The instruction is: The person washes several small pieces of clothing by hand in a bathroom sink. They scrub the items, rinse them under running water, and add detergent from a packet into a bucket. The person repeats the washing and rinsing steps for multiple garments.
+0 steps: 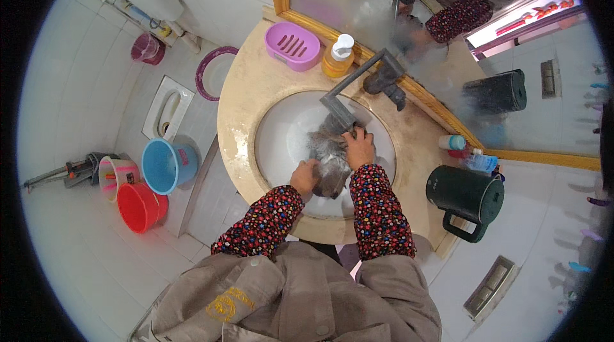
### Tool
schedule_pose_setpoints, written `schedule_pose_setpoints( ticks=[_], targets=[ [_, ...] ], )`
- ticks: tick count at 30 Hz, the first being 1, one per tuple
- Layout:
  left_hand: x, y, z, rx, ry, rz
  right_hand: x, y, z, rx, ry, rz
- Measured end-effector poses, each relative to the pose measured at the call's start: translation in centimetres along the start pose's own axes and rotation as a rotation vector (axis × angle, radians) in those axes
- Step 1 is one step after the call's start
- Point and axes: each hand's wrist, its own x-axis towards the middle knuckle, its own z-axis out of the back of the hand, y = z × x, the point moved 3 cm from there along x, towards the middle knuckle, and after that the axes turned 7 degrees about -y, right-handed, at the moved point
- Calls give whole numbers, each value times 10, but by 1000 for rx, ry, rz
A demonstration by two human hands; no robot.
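Note:
A wet, dark grey-brown item, possibly a shoe or cloth, lies in the round white washbasin with white foam or water on it. My left hand grips its left side near the bottom. On the upper right, my right hand holds it close below the end of the dark angular faucet. Water or spray blurs its upper part, so its exact kind cannot be told.
Behind the basin stand a purple soap dish, a pump bottle and a gold-framed mirror. A dark green electric kettle is at the right. Blue and red buckets stand left, near a squat toilet.

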Motion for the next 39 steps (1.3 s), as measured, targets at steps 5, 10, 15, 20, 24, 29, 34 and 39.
schedule_pose_setpoints(
  ticks=[5, 10, 15, 20, 24, 29, 34, 39],
  targets=[
    [-14, -15, 33, -57, -157, -139, -39, -22, 13, 613, -73, -155],
    [-12, -19, 82, -166, -346, -190, -93, -35, 59, 1359, -222, -452],
    [26, -4, 71, -110, -541, -113, -93, -16, 99, 1424, -352, -550],
    [32, -29, 35, 130, -149, -356, -52, -19, 61, 642, -37, -291],
    [39, -24, 16, 494, 0, -197, -37, -14, 45, 245, -11, -101],
    [58, -14, 16, 666, -39, -273, -32, 7, -67, 84, -212, -67],
    [88, -26, 29, 722, 22, -278, -9, -9, -83, 720, -186, -356],
    [71, 3, 37, 648, 80, -88, -47, -33, 7, 897, -194, -484]
  ],
)
